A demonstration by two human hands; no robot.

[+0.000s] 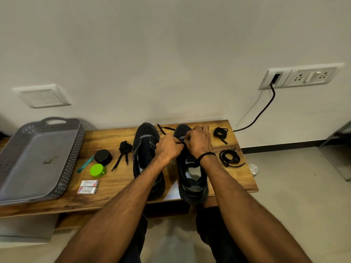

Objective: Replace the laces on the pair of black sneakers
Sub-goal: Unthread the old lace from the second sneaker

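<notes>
Two black sneakers stand side by side on the wooden table (114,177), toes toward the wall: the left sneaker (145,149) and the right sneaker (191,179). My left hand (168,148) and my right hand (198,141) meet over the right sneaker's eyelets, both pinching a black lace. That lace's free ends (164,129) trail between the two toes. A bundled black lace (123,150) lies left of the shoes. Two more lie to the right, a knotted lace (221,133) and a coiled lace (229,158).
A grey perforated tray (34,158) sits at the table's left end. Near it lie a black round tin (103,157), a green lid (97,170), a teal tool (85,164) and two small boxes (88,186). A black cable (262,112) hangs from a wall socket.
</notes>
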